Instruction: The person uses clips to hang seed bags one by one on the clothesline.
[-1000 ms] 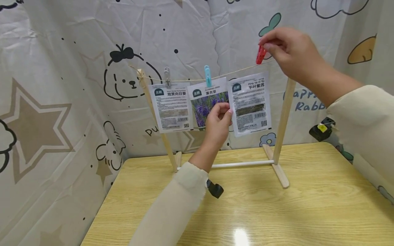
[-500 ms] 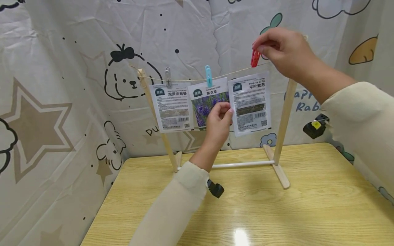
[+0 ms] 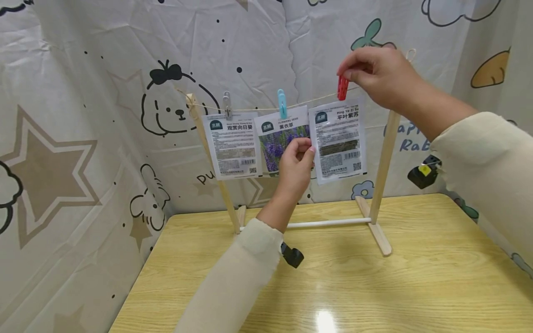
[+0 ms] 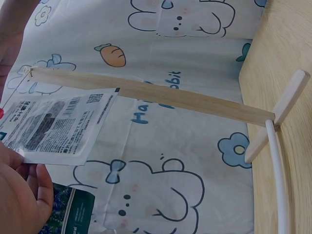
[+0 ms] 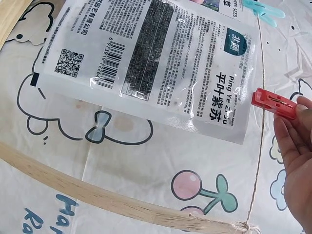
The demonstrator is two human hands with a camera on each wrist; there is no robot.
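Observation:
My left hand [image 3: 295, 169] pinches the left edge of a white seed packet [image 3: 343, 138], holding its printed back forward just under a thin string [image 3: 318, 98]. Between thumb and fingertips, my right hand [image 3: 385, 76] grips a red clothespin [image 3: 343, 89]. In the right wrist view the clothespin [image 5: 274, 103] lies across the string [image 5: 262, 63], its tip right at the packet's top edge. Left of this packet, a lavender seed packet [image 3: 270, 148] hangs from a blue clothespin [image 3: 281, 104], partly hidden by my left hand. A sunflower seed packet [image 3: 233, 148] hangs from a grey clothespin [image 3: 227, 105].
The string runs between the left wooden post [image 3: 207, 152] and the right wooden post [image 3: 386, 162] of a rack. A white rod [image 3: 333, 223] joins the posts low down, and a wooden foot [image 3: 380, 238] rests on the table [image 3: 333, 282]. A printed curtain [image 3: 104, 115] stands behind.
My right hand has moved left and slightly down, bringing the red clothespin from above the string to the packet's top edge. My left hand and the packets have stayed nearly still.

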